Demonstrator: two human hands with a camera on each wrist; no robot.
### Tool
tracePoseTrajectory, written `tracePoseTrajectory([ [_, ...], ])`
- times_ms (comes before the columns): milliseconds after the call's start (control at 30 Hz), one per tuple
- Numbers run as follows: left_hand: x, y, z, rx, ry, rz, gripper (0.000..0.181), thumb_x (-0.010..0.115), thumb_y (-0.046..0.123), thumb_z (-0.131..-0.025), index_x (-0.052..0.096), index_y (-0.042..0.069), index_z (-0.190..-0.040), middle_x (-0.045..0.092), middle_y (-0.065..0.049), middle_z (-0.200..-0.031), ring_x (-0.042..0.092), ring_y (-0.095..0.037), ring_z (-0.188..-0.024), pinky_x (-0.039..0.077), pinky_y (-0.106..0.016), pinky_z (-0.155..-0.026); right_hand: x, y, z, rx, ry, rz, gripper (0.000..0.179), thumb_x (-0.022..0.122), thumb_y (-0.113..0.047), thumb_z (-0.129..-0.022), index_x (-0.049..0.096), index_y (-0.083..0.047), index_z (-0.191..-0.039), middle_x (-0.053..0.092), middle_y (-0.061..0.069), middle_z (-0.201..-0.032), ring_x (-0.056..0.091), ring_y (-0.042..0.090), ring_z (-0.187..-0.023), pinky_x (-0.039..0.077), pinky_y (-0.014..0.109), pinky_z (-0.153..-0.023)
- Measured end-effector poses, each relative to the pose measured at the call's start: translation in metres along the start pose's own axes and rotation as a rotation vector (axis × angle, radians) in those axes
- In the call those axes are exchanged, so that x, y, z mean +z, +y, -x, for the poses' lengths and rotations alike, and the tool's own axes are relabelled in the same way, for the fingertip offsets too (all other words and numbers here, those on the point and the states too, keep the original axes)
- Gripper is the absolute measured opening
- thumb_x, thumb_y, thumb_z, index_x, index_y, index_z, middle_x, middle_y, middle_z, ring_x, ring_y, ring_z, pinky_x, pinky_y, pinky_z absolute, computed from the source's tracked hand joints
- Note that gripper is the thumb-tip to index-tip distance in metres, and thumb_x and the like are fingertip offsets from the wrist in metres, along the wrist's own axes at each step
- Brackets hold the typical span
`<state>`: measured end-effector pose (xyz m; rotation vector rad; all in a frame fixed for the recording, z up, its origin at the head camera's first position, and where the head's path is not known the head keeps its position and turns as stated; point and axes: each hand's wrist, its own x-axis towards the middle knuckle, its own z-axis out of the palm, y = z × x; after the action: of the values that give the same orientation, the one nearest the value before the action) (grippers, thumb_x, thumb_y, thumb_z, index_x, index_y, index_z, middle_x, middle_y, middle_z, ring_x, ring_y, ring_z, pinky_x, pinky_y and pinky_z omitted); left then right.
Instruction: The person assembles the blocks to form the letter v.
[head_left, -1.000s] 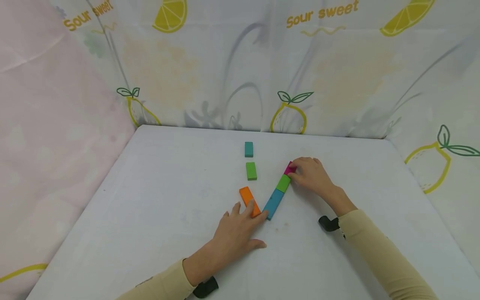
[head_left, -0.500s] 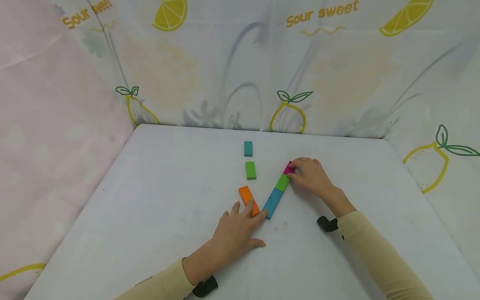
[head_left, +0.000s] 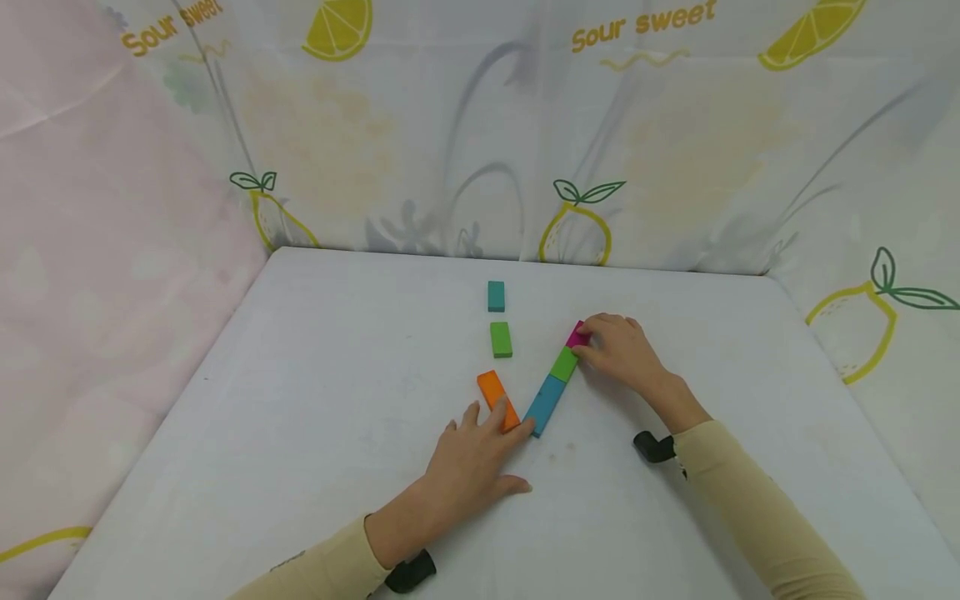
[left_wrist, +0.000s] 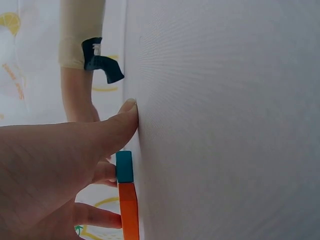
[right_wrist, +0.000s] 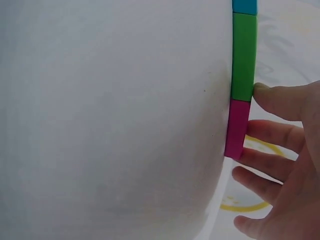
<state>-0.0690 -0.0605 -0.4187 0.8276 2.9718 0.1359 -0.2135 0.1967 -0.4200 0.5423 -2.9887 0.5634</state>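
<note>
The left hand lies flat on the white desk nearest the person, its grip spread: straight fingertips rest on the near end of the orange block and touch the near end of the blue block, thumb out to the side. Broad bare desk lies open to its left and toward the near edge. The blue block, a green block and a magenta block run end to end in one slanting row. The right hand rests at the row's far end, fingers only loosely bent against the magenta block, thumb tip at the green block's side; it covers part of the magenta block. Beyond, a second green block and a teal block lie apart, well short of the lemon-print curtain at the far edge. Against the earlier frames, hands and blocks sit unchanged.
</note>
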Motion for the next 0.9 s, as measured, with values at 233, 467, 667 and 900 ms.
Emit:
tracePoseTrajectory([
  [233,-0.0007,-0.0001,-0.0002,-0.001,-0.002,-0.009,0.075,0.068,0.068,-0.079,0.050,0.036,-0.144,0.049,-0.009,-0.148,0.054,-0.040,-0.125,0.057,-0.051,-0.082,0.0000,0.0002,0.0006,-0.006,0.005,0.004,0.028,0.070,-0.026,-0.091,0.069,-0.005,-0.109,0.069,0.017,-0.119,0.060,0.038,-0.115,0.037,0.061,-0.103],
  [467,-0.0019,0.0001,0.0007,-0.002,0.002,-0.008,0.075,0.069,0.067,-0.079,0.050,0.036,-0.144,0.049,-0.009,-0.148,0.054,-0.041,-0.124,0.057,-0.051,-0.081,0.0008,0.0000,0.0002,-0.003,0.007,0.002,0.029,0.071,-0.027,-0.090,0.068,-0.005,-0.109,0.068,0.016,-0.120,0.060,0.039,-0.116,0.037,0.061,-0.104],
  [667,-0.0017,0.0003,0.0013,-0.001,0.014,-0.024,0.075,0.069,0.067,-0.079,0.050,0.035,-0.143,0.050,-0.009,-0.146,0.056,-0.040,-0.123,0.057,-0.051,-0.081,0.0009,-0.0004,0.0001,-0.002,0.006,-0.004,0.029,0.070,-0.026,-0.091,0.068,-0.005,-0.109,0.068,0.017,-0.120,0.060,0.039,-0.115,0.037,0.061,-0.103],
  [900,-0.0015,0.0004,0.0010,-0.002,0.018,-0.040,0.077,0.068,0.068,-0.079,0.047,0.034,-0.145,0.050,-0.009,-0.146,0.055,-0.039,-0.123,0.057,-0.048,-0.080,0.0017,0.0003,0.0000,0.005,-0.002,-0.013,0.030,0.069,-0.026,-0.091,0.068,-0.004,-0.112,0.067,0.017,-0.121,0.060,0.039,-0.116,0.039,0.060,-0.102],
])
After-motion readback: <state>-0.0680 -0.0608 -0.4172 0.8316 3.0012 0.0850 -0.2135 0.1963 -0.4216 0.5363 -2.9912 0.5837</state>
